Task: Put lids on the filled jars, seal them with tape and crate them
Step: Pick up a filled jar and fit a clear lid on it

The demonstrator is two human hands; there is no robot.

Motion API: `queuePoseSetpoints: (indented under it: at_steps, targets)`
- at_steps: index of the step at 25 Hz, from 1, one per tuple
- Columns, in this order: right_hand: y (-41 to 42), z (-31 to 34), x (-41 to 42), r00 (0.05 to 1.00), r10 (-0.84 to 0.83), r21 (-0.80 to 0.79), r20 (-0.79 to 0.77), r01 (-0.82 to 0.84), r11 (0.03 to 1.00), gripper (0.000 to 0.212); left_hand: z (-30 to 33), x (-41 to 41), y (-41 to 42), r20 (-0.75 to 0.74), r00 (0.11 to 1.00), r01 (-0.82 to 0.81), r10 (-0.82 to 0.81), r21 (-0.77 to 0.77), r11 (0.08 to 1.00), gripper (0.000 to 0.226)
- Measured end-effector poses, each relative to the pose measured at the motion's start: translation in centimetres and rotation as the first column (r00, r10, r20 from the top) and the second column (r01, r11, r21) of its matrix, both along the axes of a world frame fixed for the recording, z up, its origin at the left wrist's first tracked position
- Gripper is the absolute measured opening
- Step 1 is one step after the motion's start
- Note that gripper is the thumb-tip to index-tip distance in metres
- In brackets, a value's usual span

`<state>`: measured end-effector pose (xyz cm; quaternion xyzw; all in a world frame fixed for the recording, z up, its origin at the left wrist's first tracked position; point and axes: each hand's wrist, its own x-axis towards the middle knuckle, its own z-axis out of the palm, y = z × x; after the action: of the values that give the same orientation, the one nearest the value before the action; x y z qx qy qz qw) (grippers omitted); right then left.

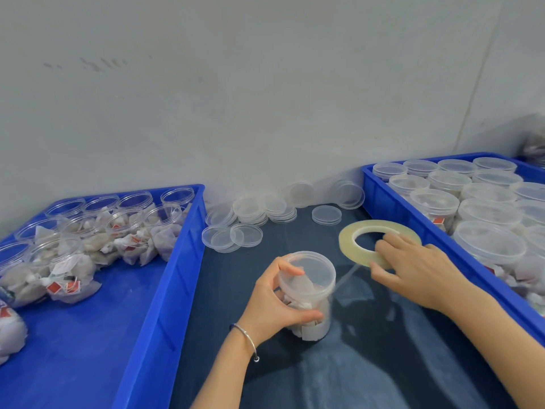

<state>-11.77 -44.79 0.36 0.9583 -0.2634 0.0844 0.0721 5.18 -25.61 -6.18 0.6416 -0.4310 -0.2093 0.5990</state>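
Note:
A clear filled jar [312,314] with a translucent lid [312,270] on top stands on the dark table in front of me. My left hand [274,302] grips its side, with the forefinger over the lid's edge. My right hand [418,270] pinches a large flat roll of clear tape [354,231], fingers through its hole. A strip of tape [346,277] runs from the roll to the jar just under the lid. Loose lids [244,222] lie in a heap at the back by the wall.
At my left, a blue crate [177,261] holds several open filled jars [124,228]. A second blue crate [398,208] on the right is packed with lidded jars [486,231]. The grey wall closes off the back.

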Motion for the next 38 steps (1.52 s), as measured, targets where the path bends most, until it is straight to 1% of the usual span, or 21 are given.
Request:
queuePoseSetpoints:
  at_steps: [3, 8, 10, 14, 15, 17, 18, 21, 22, 23, 25, 27, 28, 29, 30, 31, 32, 33, 35, 37, 38]
  targets:
    - [0.0, -0.1, 3.1, 0.998, 0.062, -0.052, -0.005, -0.063, 0.997, 0.034, -0.1, 0.7, 0.5, -0.043, 0.998, 0.036, -0.036, -0.005, 0.999, 0.062]
    - [0.7, -0.6, 6.6, 0.985, 0.171, -0.014, 0.006, -0.171, 0.985, 0.035, -0.1, 1.3, 0.8, -0.041, 0.994, 0.101, -0.102, -0.012, 0.995, 0.061]
    - [1.0, -0.7, 7.1, 0.979, 0.204, 0.011, -0.017, -0.203, 0.979, 0.036, 0.1, 1.5, 0.8, -0.04, 0.99, 0.135, -0.135, 0.001, 0.991, 0.063]
    - [1.1, -0.4, 7.1, 0.959, 0.267, 0.157, -0.093, -0.251, 0.955, 0.037, 1.1, 2.0, 0.8, -0.033, 0.979, 0.202, -0.199, 0.129, 0.971, 0.088]
    - [1.0, -0.3, 6.9, 0.957, 0.273, 0.182, -0.095, -0.252, 0.95, 0.038, 1.3, 1.8, 0.8, -0.031, 0.981, 0.195, -0.193, 0.156, 0.968, 0.09]
    - [0.7, -0.2, 6.5, 0.959, 0.278, 0.251, -0.059, -0.255, 0.934, 0.039, 1.4, 1.3, 1.0, 0.021, 0.991, 0.124, -0.129, 0.17, 0.978, 0.09]
    - [0.6, -0.1, 6.2, 0.96, 0.28, 0.321, -0.012, -0.261, 0.91, 0.04, 1.5, 0.9, 1.3, 0.063, 0.995, 0.061, -0.073, 0.163, 0.985, 0.089]
    - [0.6, 0.2, 4.9, 0.956, 0.24, 0.556, 0.171, -0.295, 0.777, 0.041, 2.0, 0.2, 2.2, 0.181, 0.983, -0.064, 0.041, 0.124, 0.99, 0.09]
    - [0.8, 0.3, 4.5, 0.956, 0.221, 0.582, 0.193, -0.293, 0.759, 0.038, 2.1, -0.1, 2.4, 0.179, 0.981, -0.09, 0.069, 0.116, 0.989, 0.093]
    - [1.0, 0.4, 4.0, 0.958, 0.212, 0.578, 0.193, -0.285, 0.764, 0.036, 2.2, -0.6, 2.6, 0.155, 0.981, -0.134, 0.118, 0.099, 0.986, 0.097]
    - [1.5, 0.2, 3.5, 0.965, 0.203, 0.523, 0.166, -0.261, 0.811, 0.036, 2.2, -1.9, 2.8, 0.141, 0.964, -0.235, 0.225, 0.056, 0.97, 0.097]
    - [2.4, -0.2, 3.2, 0.97, 0.192, 0.501, 0.148, -0.241, 0.832, 0.034, 2.4, -3.9, 2.4, 0.264, 0.929, -0.284, 0.26, 0.055, 0.957, 0.086]
    - [3.1, -0.5, 2.9, 0.968, 0.183, 0.541, 0.174, -0.249, 0.803, 0.031, 2.5, -4.9, 2.0, 0.319, 0.913, -0.297, 0.255, 0.087, 0.951, 0.087]
    - [3.9, -0.8, 2.6, 0.964, 0.165, 0.604, 0.21, -0.26, 0.754, 0.028, 2.4, -5.5, 1.5, 0.346, 0.902, -0.315, 0.259, 0.115, 0.942, 0.092]
    - [4.7, -1.1, 2.2, 0.96, 0.142, 0.665, 0.241, -0.27, 0.696, 0.025, 2.3, -5.9, 1.1, 0.346, 0.892, -0.349, 0.292, 0.116, 0.93, 0.097]
    - [5.5, -1.3, 1.8, 0.956, 0.131, 0.709, 0.262, -0.283, 0.646, 0.024, 2.2, -6.0, 0.9, 0.323, 0.883, -0.385, 0.339, 0.09, 0.918, 0.095]
    - [6.1, -1.4, 1.4, 0.951, 0.136, 0.726, 0.276, -0.299, 0.619, 0.023, 2.2, -5.8, 0.9, 0.289, 0.878, -0.412, 0.382, 0.046, 0.91, 0.088]
    - [6.3, -1.4, 1.0, 0.948, 0.157, 0.715, 0.277, -0.313, 0.625, 0.022, 2.1, -5.4, 1.0, 0.254, 0.877, -0.423, 0.407, 0.009, 0.906, 0.08]
    - [5.7, -0.9, 0.3, 0.952, 0.212, 0.629, 0.221, -0.305, 0.715, 0.023, 1.8, -4.4, 1.4, 0.217, 0.893, -0.401, 0.395, -0.016, 0.916, 0.07]
    - [4.5, -0.2, -0.2, 0.964, 0.254, 0.448, 0.082, -0.263, 0.854, 0.031, 1.7, -3.3, 1.7, 0.236, 0.905, -0.364, 0.353, 0.004, 0.931, 0.071]
    - [3.8, 0.0, -0.3, 0.968, 0.252, 0.313, 0.001, -0.24, 0.919, 0.04, 1.7, -2.9, 1.8, 0.266, 0.905, -0.349, 0.331, 0.021, 0.937, 0.073]
